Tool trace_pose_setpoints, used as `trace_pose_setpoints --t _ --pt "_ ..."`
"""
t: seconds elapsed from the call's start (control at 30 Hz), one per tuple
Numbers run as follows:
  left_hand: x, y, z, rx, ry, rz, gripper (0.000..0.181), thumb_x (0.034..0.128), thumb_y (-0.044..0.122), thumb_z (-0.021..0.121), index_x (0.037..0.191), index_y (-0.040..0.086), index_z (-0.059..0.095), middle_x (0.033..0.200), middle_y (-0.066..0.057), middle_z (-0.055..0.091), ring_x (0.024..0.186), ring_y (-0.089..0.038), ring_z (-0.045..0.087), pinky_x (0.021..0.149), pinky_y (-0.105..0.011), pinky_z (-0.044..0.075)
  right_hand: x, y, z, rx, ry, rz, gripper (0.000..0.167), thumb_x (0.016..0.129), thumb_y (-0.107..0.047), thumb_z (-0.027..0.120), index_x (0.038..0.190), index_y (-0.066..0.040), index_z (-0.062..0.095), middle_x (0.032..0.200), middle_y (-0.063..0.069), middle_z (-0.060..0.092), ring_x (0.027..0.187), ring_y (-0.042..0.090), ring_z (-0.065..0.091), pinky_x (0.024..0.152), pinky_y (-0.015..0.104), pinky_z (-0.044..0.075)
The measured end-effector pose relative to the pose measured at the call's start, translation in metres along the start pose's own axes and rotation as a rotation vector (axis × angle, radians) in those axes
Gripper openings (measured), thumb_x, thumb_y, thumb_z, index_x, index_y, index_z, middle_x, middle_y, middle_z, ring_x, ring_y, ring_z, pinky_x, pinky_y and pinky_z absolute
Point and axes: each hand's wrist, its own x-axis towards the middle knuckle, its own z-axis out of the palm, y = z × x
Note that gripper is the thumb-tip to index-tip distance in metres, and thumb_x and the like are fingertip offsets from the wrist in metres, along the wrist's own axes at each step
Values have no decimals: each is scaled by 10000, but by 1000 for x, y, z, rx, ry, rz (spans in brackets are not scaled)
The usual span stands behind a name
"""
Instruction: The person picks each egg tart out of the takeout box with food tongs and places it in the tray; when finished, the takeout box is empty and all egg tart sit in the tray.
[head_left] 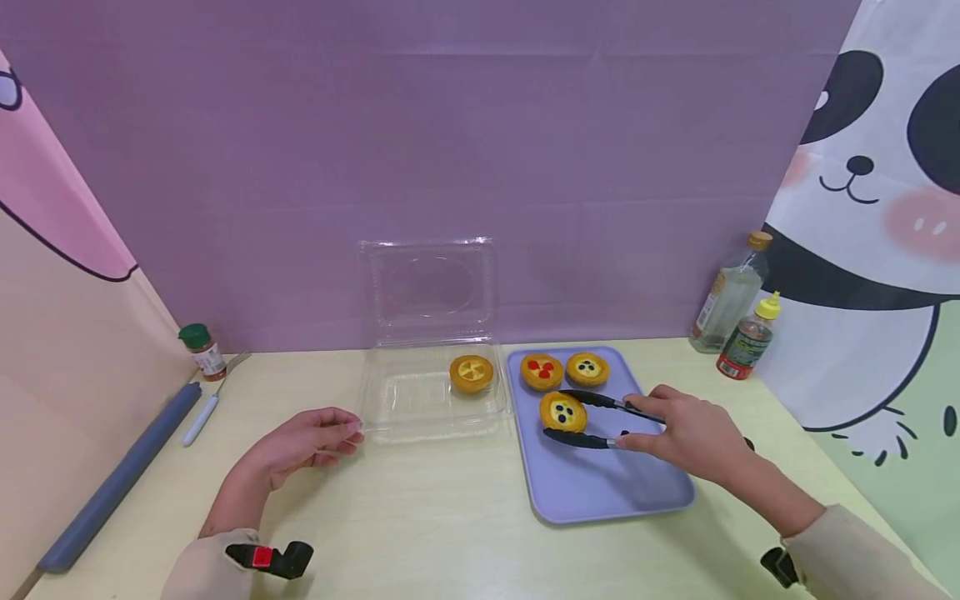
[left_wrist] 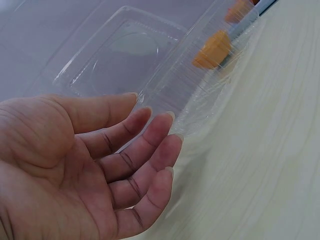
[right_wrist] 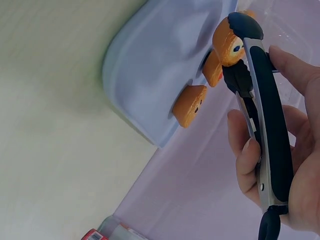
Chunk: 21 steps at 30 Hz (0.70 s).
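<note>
My right hand (head_left: 693, 429) grips black-and-silver tongs (right_wrist: 272, 135), whose dark tips stand on either side of an egg tart with dark berries (head_left: 562, 413). Whether that tart is lifted off the lavender tray (head_left: 600, 497) is hard to tell. Behind it lie a tart with red pieces (head_left: 542, 372) and another dark-berry tart (head_left: 587, 369). My left hand (head_left: 311, 442), its fingers loosely bent, is at the left front corner of an opened clear plastic box (head_left: 405, 400); I cannot tell whether it touches the box. A tart with yellow wedges (head_left: 472, 374) sits inside the box's right side.
At the right rear stand a glass bottle (head_left: 729, 300) and a yellow-capped squeeze bottle (head_left: 747, 340). On the left are a green-lidded jar (head_left: 204, 352), a white-handled utensil (head_left: 201, 419) and a long blue-grey roll (head_left: 123, 479). A purple backdrop (head_left: 450, 125) rises behind the table.
</note>
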Motion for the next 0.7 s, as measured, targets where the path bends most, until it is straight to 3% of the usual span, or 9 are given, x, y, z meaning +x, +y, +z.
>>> trace_pose_setpoints --t 0.43,0.7 --pt "2 -2 0 -3 1 6 451 1015 295 588 1300 -48 522 1127 -69 693 1014 -164 653 829 -336 528 10 -10 -3 -17 -88 7 653 771 -601 769 1279 -195 698 1001 1 656 642 71 492 507 267 364" --pt "2 -1 -1 -4 3 1 445 1015 294 588 1292 -48 523 1119 -70 694 1009 -171 651 830 -341 525 15 -11 -5 -25 -96 12 649 776 -596 767 1274 -186 701 1012 15 664 645 86 517 507 280 373"
